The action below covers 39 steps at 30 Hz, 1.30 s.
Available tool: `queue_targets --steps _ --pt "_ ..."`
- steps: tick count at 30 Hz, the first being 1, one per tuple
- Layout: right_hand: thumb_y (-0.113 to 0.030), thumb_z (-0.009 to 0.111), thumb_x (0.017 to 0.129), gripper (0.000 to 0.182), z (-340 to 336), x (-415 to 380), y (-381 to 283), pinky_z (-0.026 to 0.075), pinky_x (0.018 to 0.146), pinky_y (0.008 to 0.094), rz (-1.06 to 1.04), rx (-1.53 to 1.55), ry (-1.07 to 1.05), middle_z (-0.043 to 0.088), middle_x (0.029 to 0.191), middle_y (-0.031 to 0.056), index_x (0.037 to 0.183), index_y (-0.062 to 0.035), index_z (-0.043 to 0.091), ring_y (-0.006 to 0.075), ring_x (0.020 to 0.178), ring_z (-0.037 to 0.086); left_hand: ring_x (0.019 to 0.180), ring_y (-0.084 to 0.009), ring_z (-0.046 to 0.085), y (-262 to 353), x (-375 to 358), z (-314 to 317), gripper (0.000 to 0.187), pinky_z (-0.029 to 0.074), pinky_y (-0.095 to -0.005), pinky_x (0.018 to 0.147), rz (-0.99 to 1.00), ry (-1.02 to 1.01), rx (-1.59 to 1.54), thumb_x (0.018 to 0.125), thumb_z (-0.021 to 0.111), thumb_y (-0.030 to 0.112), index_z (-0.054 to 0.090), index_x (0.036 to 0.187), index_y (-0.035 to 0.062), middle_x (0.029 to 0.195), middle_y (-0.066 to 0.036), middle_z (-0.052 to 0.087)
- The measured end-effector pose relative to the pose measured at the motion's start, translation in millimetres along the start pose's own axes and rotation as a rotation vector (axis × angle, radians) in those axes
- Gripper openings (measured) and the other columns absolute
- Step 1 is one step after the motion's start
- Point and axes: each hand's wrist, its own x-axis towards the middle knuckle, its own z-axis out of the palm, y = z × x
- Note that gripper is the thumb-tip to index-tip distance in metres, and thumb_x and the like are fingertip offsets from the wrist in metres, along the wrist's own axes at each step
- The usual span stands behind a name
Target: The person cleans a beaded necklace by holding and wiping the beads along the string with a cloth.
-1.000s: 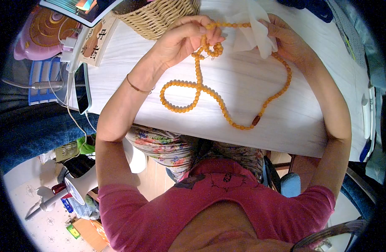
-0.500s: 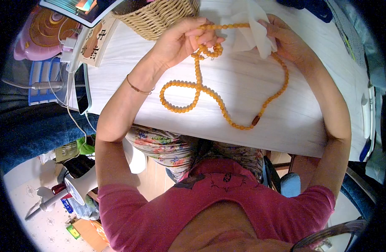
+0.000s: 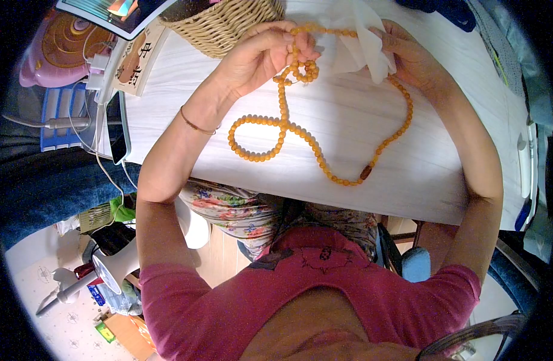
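Note:
My left hand point(image 3: 257, 59) pinches a long string of orange-yellow beads point(image 3: 314, 144) near the top of the table. A short stretch of it runs across to a thin white tissue point(image 3: 370, 51). With closed fingers, my right hand point(image 3: 412, 57) grips this tissue, which is folded round the strand and hides the beads inside. From below the tissue the string hangs down and curves over the white tabletop, with a dark brown barrel bead point(image 3: 366, 172) at its lower right. One loop lies at the left, and a small bunch sits under my left fingers.
A wicker basket point(image 3: 228, 27) stands right behind my left hand. Left of it are a tablet point(image 3: 117, 15), a card with printed characters point(image 3: 135, 63), a phone point(image 3: 119, 138) and white cables. The table's front edge point(image 3: 324, 201) runs just before my lap.
My left fingers have shifted slightly on the strand, and the beads by them now rise a little higher. The tissue, my right hand and the loops on the table look almost unchanged.

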Motion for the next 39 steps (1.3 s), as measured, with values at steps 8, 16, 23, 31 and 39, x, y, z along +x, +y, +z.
queue_targets --steps 8,16,23,31,39 --pt "-0.028 0.052 0.076 0.046 0 -1 -2 0.042 0.075 0.0277 0.038 -0.017 0.029 0.049 0.096 0.0064 0.109 -0.0021 0.036 0.0135 0.088 0.048 0.061 -0.0162 0.040 3 0 8 0.018 0.029 -0.0380 0.089 -0.039 0.009 -0.006 0.075 0.035 0.015 0.037 0.060 0.0066 0.059 -0.005 0.038" --pt "-0.028 0.052 0.076 0.034 3 2 6 0.046 0.059 0.0228 -0.089 -0.004 0.096 0.056 0.083 0.0054 0.095 0.0002 0.049 0.0113 0.069 0.056 0.058 -0.0164 0.038 3 0 8 0.033 0.028 -0.0416 0.090 -0.028 0.002 0.035 0.080 0.033 0.024 0.026 0.049 0.0139 0.053 -0.002 0.032" --pt "-0.029 0.055 0.073 0.047 -3 0 0 0.042 0.075 0.0291 0.044 0.000 0.032 0.048 0.097 0.0054 0.109 -0.0042 0.036 0.0134 0.090 0.048 0.058 -0.0133 0.041 3 0 6 0.032 0.034 -0.0357 0.086 -0.032 0.007 0.038 0.084 0.035 0.027 0.036 0.057 0.0096 0.058 -0.002 0.039" --pt "-0.026 0.051 0.076 0.032 8 -1 4 0.045 0.062 0.0220 -0.106 0.050 0.082 0.056 0.084 0.0043 0.096 -0.0004 0.049 0.0102 0.071 0.055 0.077 -0.0180 0.051 1 0 2 0.021 0.038 -0.0319 0.081 -0.008 0.035 0.069 0.082 0.040 0.016 0.051 0.083 -0.0010 0.075 -0.008 0.051" --pt "-0.026 0.052 0.076 0.042 3 -1 -2 0.041 0.075 0.0259 0.029 0.011 0.029 0.049 0.095 0.0053 0.107 -0.0021 0.037 0.0118 0.087 0.048 0.070 -0.0159 0.048 0 -2 8 0.011 0.029 -0.0415 0.090 -0.012 0.128 0.056 0.073 0.040 0.013 0.045 0.074 0.0032 0.067 -0.004 0.045"
